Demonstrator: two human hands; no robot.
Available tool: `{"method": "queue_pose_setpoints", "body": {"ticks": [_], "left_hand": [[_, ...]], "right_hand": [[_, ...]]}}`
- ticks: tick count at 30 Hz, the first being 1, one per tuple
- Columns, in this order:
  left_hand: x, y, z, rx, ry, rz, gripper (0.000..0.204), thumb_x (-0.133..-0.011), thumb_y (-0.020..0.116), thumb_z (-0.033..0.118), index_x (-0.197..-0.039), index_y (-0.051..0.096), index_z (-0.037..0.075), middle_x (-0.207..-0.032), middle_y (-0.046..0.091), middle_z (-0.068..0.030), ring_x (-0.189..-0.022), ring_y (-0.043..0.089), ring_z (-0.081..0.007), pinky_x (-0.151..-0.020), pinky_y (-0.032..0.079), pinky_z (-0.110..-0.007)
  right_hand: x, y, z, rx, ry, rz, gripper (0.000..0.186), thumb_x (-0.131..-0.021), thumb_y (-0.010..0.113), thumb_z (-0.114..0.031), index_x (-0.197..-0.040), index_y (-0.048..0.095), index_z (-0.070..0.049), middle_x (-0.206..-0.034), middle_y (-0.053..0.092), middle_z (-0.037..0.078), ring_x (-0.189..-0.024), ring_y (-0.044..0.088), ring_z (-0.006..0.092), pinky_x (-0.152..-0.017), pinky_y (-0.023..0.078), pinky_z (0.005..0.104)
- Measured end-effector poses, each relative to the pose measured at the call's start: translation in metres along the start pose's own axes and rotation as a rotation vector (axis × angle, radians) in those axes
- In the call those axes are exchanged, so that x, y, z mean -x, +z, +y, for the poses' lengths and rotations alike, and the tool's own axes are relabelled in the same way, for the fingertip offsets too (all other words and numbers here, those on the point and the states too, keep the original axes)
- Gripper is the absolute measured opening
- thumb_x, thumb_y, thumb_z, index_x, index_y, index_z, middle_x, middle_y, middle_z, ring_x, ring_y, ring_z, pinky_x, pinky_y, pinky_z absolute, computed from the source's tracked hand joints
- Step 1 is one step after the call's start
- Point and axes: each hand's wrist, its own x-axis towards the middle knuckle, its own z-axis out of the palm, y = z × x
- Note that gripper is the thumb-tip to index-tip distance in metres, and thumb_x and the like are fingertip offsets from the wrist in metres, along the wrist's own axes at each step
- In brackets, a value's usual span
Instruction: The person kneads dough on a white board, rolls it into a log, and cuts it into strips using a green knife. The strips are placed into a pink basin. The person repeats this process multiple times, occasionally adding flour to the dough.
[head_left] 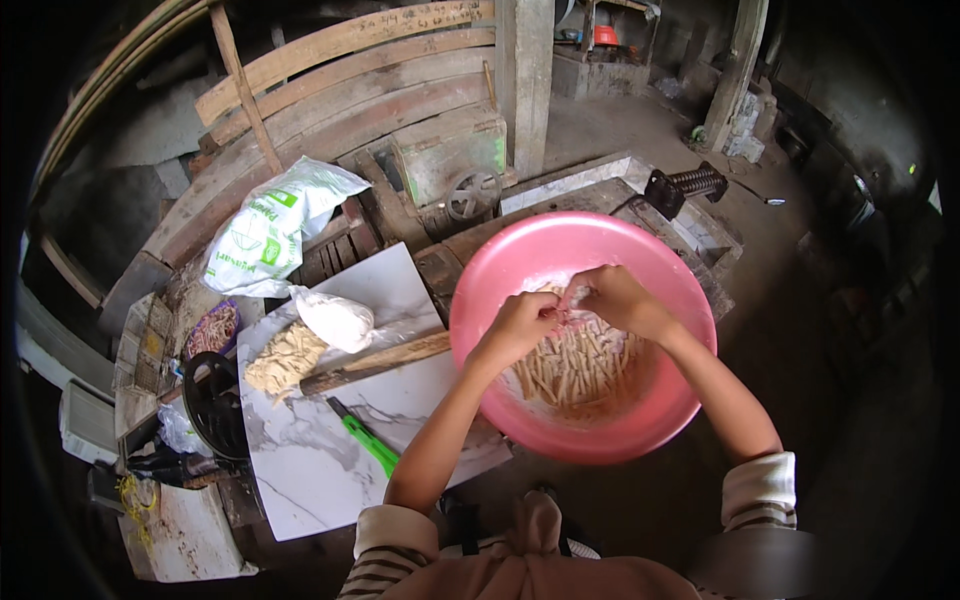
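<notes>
A large pink basin [640,440] stands in front of me, with many floured dough strips [575,365] heaped inside and white flour about them. Both hands are over its far half, close together with the fingertips nearly meeting. My left hand [522,325] is closed, fingers curled in a pinch. Bent in the same way, my right hand [625,302] is closed too. Whatever lies between the fingers is too small and hidden to name. To the left, a pile of pale dough strips [288,358] rests on a white marbled board [310,475], beside a tied plastic bag of white powder [338,320].
A green-handled knife [365,440] and a wooden stick [375,363] lie on the board. Beyond it are a white-green plastic sack [275,230] and a purple basket [213,328]. A dark ridged roller [690,186] sits behind the basin, and a black round thing [213,405] stands at the left.
</notes>
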Motion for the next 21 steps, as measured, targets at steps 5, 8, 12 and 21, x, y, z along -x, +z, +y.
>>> {"method": "queue_pose_setpoints", "body": {"ticks": [5,8,12,21], "left_hand": [[0.012,0.019,-0.012,-0.277,0.037,0.487,0.012,-0.082,0.059,0.005,-0.089,0.066,-0.002,-0.079,0.067,-0.0163,-0.068,0.067,-0.0243,-0.063,0.050,-0.032],[0.025,0.025,-0.028,-0.322,0.036,0.648,0.010,-0.081,0.060,0.006,-0.086,0.067,0.001,-0.078,0.067,-0.0143,-0.069,0.066,-0.0258,-0.065,0.050,-0.034],[0.041,0.026,-0.033,-0.481,-0.049,0.654,0.010,-0.080,0.064,0.012,-0.083,0.069,0.004,-0.075,0.067,-0.0120,-0.069,0.065,-0.0263,-0.065,0.049,-0.035],[0.054,0.060,-0.010,-0.607,-0.148,0.521,0.010,-0.080,0.065,0.016,-0.077,0.065,0.006,-0.071,0.066,-0.0082,-0.066,0.064,-0.0271,-0.065,0.049,-0.037]], "right_hand": [[-0.026,0.008,0.026,-0.062,-0.172,-0.014,0.025,-0.073,0.060,0.006,-0.091,0.069,-0.008,-0.088,0.066,0.017,-0.086,0.064,0.0294,-0.076,0.049,0.0350],[-0.043,0.006,0.018,-0.028,-0.091,0.035,0.024,-0.073,0.059,0.007,-0.090,0.068,-0.006,-0.088,0.066,0.017,-0.085,0.063,0.0304,-0.076,0.049,0.0353],[-0.061,0.004,0.051,0.068,-0.261,0.150,0.021,-0.073,0.059,0.007,-0.090,0.067,-0.003,-0.090,0.065,0.020,-0.083,0.064,0.0317,-0.077,0.049,0.0371],[-0.003,-0.066,0.081,0.225,-0.163,0.232,0.020,-0.073,0.059,0.008,-0.089,0.068,-0.001,-0.086,0.066,0.019,-0.078,0.066,0.0306,-0.074,0.051,0.0354]]}}
